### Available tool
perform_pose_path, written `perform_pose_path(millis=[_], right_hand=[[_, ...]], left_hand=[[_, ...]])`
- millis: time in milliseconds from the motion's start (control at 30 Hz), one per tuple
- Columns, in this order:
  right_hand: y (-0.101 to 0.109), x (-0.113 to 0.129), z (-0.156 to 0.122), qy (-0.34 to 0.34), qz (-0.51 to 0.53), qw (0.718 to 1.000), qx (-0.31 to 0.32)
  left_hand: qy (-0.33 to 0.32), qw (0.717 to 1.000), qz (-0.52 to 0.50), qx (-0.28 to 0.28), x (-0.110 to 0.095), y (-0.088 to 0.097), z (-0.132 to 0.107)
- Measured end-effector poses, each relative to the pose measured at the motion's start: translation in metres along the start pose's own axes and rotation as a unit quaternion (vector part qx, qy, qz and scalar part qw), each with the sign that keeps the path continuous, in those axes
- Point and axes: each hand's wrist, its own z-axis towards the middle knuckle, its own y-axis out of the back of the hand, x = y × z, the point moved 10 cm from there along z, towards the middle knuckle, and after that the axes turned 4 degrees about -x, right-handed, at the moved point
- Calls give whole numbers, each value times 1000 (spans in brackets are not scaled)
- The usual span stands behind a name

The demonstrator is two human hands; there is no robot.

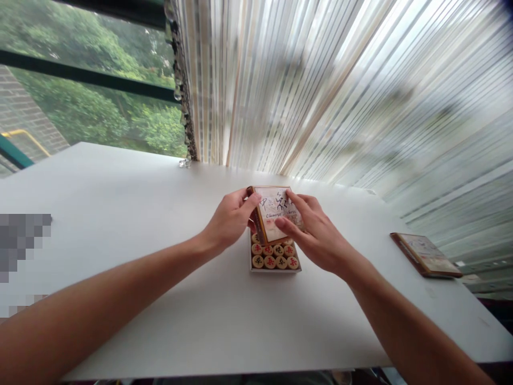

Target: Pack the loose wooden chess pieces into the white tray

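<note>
Both hands grip a box lid (272, 227) printed with "Chinese chess" in a brown border. My left hand (232, 216) pinches its left edge, thumb on top. My right hand (316, 230) holds the right side, with its thumb and a fingertip lying on the printed face. Under the lid, on the table, stands an open box (276, 271) with rows of round wooden Chinese chess pieces (276, 256) marked in red and black. The lid is tilted and covers the far part of the box, so the pieces there are hidden.
On the right of the white table (160, 321) lies another brown-edged Chinese chess box or lid (430, 254). A string curtain (248, 96) hangs along the table's far side. Beside it is a window (100, 91) with trees outside. A blurred-out patch (20, 246) covers the left edge.
</note>
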Motion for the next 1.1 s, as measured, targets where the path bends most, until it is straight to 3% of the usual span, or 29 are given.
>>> perform_pose_path(millis=[167,267,333,467,667,1100], right_hand=[[0,-13,-9,2,151,988,38],[-6,-18,-15,11,203,976,75],[-9,-23,-19,10,217,973,83],[-10,-32,-26,6,202,977,72],[-18,-39,-39,11,170,982,79],[-26,-44,-52,31,109,992,61]], left_hand=[[12,998,61,-18,8,19,14],[-13,987,160,-14,13,23,16],[-38,965,258,-4,14,21,14],[-52,928,369,20,24,12,8],[-41,913,404,45,37,4,0],[-27,885,462,59,41,-2,-9]])
